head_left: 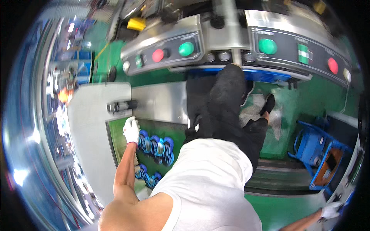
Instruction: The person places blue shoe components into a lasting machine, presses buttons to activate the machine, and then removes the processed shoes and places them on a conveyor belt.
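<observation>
My left hand (pixel 131 131), in a white glove, is at the inner edge of a grey tabletop (pixel 92 115). Its fingers look curled; whether they hold anything is hidden. Just beside it are several blue strapped pieces that look like sandals (pixel 155 145), standing in rows over a green surface. A dark cylindrical thing (pixel 122 106) lies on the tabletop, a little beyond that hand. Far off at the lower right, my right hand (pixel 330 211), also white-gloved, reaches out beside a blue and dark edge. Blur hides its fingers and anything in them.
Ahead stands a machine with two control panels (pixel 165 53) (pixel 300 54) bearing green and red buttons. A metal plate (pixel 160 101) joins the tabletop. Blue frames (pixel 308 142) with a brown board stand at right. Another person's shoe (pixel 269 103) may be on the green floor.
</observation>
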Demonstrator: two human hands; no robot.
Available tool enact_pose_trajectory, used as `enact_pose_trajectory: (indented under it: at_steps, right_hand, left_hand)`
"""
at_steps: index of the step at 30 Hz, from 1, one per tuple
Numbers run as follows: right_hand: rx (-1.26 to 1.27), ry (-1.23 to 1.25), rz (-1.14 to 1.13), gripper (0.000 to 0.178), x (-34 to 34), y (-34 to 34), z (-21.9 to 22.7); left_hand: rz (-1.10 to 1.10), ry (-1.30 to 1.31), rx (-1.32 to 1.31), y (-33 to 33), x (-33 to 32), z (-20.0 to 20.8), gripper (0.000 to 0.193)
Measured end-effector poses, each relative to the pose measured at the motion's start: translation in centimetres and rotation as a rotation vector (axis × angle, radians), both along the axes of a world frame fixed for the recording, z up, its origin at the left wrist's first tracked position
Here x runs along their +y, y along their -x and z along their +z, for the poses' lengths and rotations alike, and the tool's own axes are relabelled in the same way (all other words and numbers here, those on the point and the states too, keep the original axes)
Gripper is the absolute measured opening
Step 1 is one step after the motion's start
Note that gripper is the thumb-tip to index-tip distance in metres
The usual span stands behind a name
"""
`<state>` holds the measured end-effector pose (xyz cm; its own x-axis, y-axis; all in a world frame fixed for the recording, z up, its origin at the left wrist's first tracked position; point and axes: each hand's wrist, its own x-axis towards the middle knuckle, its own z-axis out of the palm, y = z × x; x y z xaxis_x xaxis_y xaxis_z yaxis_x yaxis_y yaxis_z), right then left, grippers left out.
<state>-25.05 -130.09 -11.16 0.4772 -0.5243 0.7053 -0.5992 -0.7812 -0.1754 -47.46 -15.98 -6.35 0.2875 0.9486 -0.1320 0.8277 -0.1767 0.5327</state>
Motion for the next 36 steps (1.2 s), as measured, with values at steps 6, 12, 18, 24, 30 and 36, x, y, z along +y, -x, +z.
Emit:
enact_pose_trajectory:
  at_steps: [6,12,18,24,30,36]
  right_hand:
    - [0.385,-0.442,0.659,0.053,44.2,-1.3,-10.4]
    - [0.759,-1.037,1.28,0.06,70.8,-5.2,-1.6]
    - [1.321,-1.039,1.842,0.069,88.5,-3.0,4.5]
    - [1.225,0.162,2.541,0.082,99.7,5.3,2.6]
    - [1.305,-0.549,2.172,0.051,95.9,-2.0,2.6]
    - [0.996,-2.049,1.393,0.07,86.5,-4.0,10.5]
  left_hand:
    - [0.16,-0.085,0.398,14.8,-6.8,-3.5,0.046]
    - [0.391,-0.049,0.275,16.7,-15.9,-13.9,0.057]
    - [0.401,-0.121,0.086,16.4,-12.5,-11.4,0.025]
    - [-0.235,-0.282,-0.417,2.4,-8.1,-1.8,0.021]
    - [-0.717,-0.017,-0.799,-9.0,-4.2,5.5,0.04]
    - [-0.778,-0.573,-0.768,-17.3,1.6,10.9,0.054]
